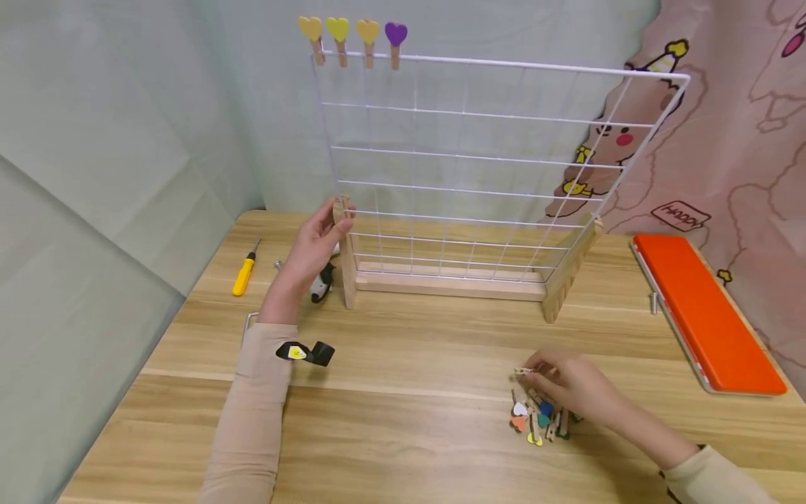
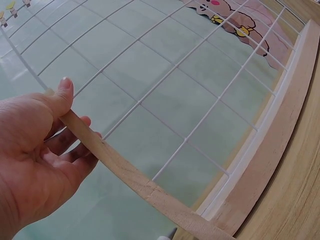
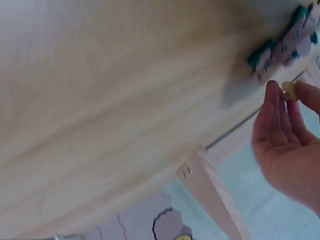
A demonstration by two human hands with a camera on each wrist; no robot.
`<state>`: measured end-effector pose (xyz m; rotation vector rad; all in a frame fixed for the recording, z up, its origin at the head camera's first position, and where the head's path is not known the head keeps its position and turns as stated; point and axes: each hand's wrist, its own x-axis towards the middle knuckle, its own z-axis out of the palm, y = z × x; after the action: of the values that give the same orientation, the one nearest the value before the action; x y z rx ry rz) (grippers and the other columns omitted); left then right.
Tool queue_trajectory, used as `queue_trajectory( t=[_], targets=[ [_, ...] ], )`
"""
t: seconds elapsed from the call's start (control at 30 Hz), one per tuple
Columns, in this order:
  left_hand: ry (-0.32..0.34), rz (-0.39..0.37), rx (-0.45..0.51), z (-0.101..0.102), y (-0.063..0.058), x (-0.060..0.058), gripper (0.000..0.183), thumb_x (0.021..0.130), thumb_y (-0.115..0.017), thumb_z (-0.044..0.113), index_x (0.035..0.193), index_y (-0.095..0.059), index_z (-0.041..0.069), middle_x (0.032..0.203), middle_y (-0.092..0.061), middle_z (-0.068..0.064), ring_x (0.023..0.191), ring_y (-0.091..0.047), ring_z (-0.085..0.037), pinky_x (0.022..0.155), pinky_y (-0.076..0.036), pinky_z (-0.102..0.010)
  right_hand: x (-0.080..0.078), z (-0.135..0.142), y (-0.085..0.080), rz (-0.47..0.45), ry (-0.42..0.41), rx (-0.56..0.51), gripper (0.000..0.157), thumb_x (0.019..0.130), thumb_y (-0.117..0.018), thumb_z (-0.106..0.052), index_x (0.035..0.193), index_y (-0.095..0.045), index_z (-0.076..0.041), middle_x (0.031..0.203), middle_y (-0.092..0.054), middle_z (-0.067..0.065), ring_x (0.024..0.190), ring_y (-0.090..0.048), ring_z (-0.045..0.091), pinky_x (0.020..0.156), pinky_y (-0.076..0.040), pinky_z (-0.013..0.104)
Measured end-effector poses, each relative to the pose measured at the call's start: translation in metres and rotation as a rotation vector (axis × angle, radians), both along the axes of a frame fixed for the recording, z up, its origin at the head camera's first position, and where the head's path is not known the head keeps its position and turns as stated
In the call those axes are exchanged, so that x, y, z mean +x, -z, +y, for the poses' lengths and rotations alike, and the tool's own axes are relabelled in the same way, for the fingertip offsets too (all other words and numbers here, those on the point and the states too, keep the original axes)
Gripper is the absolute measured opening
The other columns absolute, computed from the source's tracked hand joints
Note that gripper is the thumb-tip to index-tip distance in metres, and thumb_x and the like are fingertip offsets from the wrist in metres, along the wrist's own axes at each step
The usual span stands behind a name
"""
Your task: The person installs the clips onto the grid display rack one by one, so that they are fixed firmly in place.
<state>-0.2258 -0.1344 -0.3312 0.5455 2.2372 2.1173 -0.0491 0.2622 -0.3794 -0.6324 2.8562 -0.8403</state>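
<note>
A white wire grid (image 1: 504, 64) stands upright in a wooden base with side posts. My left hand (image 1: 317, 241) grips the top of its left wooden post (image 1: 348, 276), thumb on one side and fingers behind, as the left wrist view also shows. Several heart-topped clothespins are clipped along the grid's top left, among them a purple one (image 1: 396, 33). My right hand (image 1: 576, 385) pinches a small clothespin (image 1: 522, 372) between thumb and fingers; its yellow head (image 3: 289, 90) shows in the right wrist view. Just below lies a pile of clothespins with coloured hearts, including a blue heart (image 1: 546, 408).
On the left lie a yellow screwdriver (image 1: 244, 274) and, partly behind my left wrist, a black-and-white object (image 1: 321, 285). At the right is a long orange case (image 1: 705, 308) with a small metal cylinder (image 1: 653, 303) beside it. Fabric hangs behind the table.
</note>
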Motion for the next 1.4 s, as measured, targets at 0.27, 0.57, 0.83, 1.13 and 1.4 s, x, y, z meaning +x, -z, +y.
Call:
queue_trajectory(
  t=[0.27,0.57,0.83,1.13,1.4],
  targets=[
    [-0.010,0.017,-0.010,-0.004,-0.003,-0.004,0.052,0.088,-0.048,0.028,0.136,-0.030,0.022,0.132,-0.039,-0.008,0.122,-0.036,-0.014,0.101,-0.029,-0.034,-0.046,-0.011,-0.050,0.306,-0.130,-0.088,0.014,0.078,-0.064,-0.012,0.092,-0.065,-0.014,0.078,-0.061,-0.011,0.067,-0.052,0.001,0.059,-0.045,0.017],
    [-0.023,-0.018,-0.014,0.003,-0.012,0.011,0.056,0.089,-0.048,0.025,0.138,-0.023,0.016,0.135,-0.036,-0.009,0.124,-0.033,-0.016,0.102,-0.027,-0.033,-0.091,-0.016,-0.144,0.460,-0.037,-0.343,0.022,0.071,-0.066,0.006,0.091,-0.065,-0.002,0.075,-0.059,-0.001,0.066,-0.048,0.008,0.049,-0.036,0.016],
    [-0.002,-0.008,-0.016,0.006,-0.004,0.002,0.057,0.087,-0.049,0.028,0.138,-0.025,0.018,0.133,-0.038,-0.005,0.123,-0.033,-0.015,0.101,-0.029,-0.033,-0.110,-0.040,-0.217,0.348,-0.090,-0.826,0.019,0.068,-0.064,0.014,0.087,-0.062,0.012,0.076,-0.061,0.008,0.061,-0.052,0.013,0.048,-0.039,0.014],
    [0.013,0.018,-0.012,0.011,-0.006,-0.003,0.051,0.088,-0.049,0.028,0.135,-0.030,0.022,0.132,-0.040,-0.005,0.122,-0.036,-0.014,0.101,-0.030,-0.033,-0.130,-0.079,-0.280,0.328,-0.044,-0.833,0.030,0.069,-0.068,-0.002,0.098,-0.064,0.004,0.086,-0.059,0.011,0.070,-0.052,0.016,0.063,-0.044,0.015],
    [0.018,0.001,-0.036,0.006,-0.012,0.006,0.052,0.090,-0.047,0.025,0.137,-0.026,0.019,0.134,-0.037,-0.008,0.124,-0.033,-0.016,0.102,-0.027,-0.035,-0.149,-0.117,-0.308,0.217,0.109,-0.640,0.036,0.069,-0.069,-0.022,0.102,-0.062,-0.009,0.100,-0.061,0.004,0.093,-0.055,0.015,0.084,-0.042,0.017]
  ],
)
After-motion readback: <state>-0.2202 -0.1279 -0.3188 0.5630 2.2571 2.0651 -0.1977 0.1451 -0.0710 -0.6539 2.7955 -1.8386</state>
